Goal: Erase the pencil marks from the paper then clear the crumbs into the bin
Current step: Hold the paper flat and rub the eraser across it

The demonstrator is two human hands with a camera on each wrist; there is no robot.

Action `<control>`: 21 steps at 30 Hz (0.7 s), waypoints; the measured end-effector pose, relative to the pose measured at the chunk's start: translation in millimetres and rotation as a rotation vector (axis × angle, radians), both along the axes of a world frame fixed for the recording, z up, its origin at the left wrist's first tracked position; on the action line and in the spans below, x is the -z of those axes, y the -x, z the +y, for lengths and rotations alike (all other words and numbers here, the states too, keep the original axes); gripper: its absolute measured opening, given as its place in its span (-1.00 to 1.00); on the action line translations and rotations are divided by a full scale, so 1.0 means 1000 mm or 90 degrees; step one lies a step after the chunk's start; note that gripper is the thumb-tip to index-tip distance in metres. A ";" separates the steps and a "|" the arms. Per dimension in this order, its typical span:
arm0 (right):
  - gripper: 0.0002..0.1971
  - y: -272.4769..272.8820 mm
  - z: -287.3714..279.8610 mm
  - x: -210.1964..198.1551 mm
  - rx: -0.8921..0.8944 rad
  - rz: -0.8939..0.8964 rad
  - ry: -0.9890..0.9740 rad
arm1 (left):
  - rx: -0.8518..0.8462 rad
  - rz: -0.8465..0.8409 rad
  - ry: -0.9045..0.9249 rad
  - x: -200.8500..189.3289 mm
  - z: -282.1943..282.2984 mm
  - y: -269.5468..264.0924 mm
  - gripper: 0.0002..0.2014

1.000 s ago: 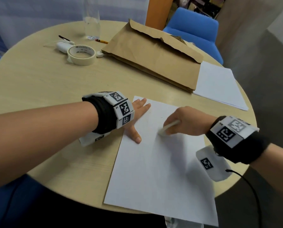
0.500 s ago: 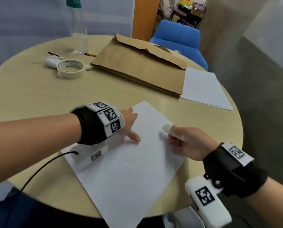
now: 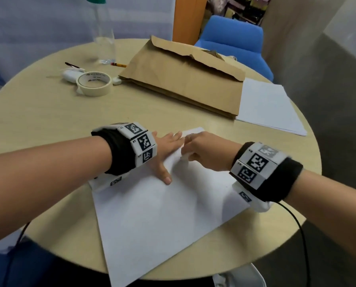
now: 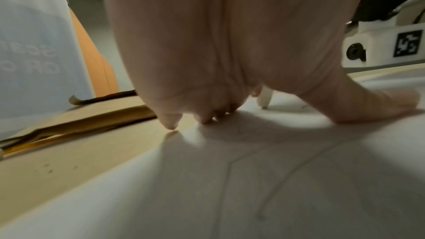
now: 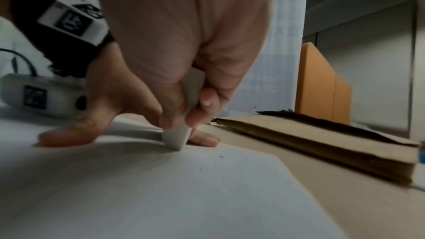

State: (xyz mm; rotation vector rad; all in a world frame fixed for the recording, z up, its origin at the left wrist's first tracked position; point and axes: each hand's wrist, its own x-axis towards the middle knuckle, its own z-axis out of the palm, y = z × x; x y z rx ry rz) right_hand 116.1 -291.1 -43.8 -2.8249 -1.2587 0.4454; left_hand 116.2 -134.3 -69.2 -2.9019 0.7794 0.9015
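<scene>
Gripping a white eraser (image 5: 177,138) between thumb and fingers, the right hand (image 3: 206,152) sets its lower tip on the paper (image 3: 162,220) near the sheet's far corner, at about twelve o'clock of the sheet. The left hand (image 3: 164,150) lies flat and spread just beside it at nine o'clock of the right hand, fingers straight, thumb stretched toward the person, pressing the paper down. In the left wrist view faint pencil lines (image 4: 276,175) curve across the sheet under the palm. A few dark crumbs (image 5: 220,157) lie on the paper near the eraser.

The paper sits skewed on the round table (image 3: 38,121), its near corner over the table's six o'clock edge. A brown envelope (image 3: 185,79) lies at one o'clock, with a white stack (image 3: 266,104) at two o'clock. A tape roll (image 3: 94,83) sits at eleven o'clock, with a bottle (image 3: 102,32) behind it. A blue chair (image 3: 235,36) stands beyond the table.
</scene>
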 end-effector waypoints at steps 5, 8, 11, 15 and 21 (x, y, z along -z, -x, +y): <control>-0.72 0.002 -0.020 -0.016 -0.010 0.060 0.096 | -0.025 0.000 -0.021 0.003 -0.002 0.001 0.22; -0.76 -0.006 -0.003 -0.009 0.009 -0.020 -0.031 | -0.003 0.004 -0.008 0.004 -0.001 -0.003 0.35; -0.78 0.001 -0.003 0.002 0.003 -0.025 -0.097 | -0.002 0.006 0.002 0.004 -0.001 -0.003 0.37; -0.75 0.012 -0.024 -0.012 -0.011 0.075 0.051 | -0.030 -0.007 -0.006 0.005 -0.002 0.000 0.22; -0.75 0.008 -0.012 -0.003 0.090 -0.014 -0.024 | -0.034 -0.001 -0.013 0.005 -0.002 0.000 0.22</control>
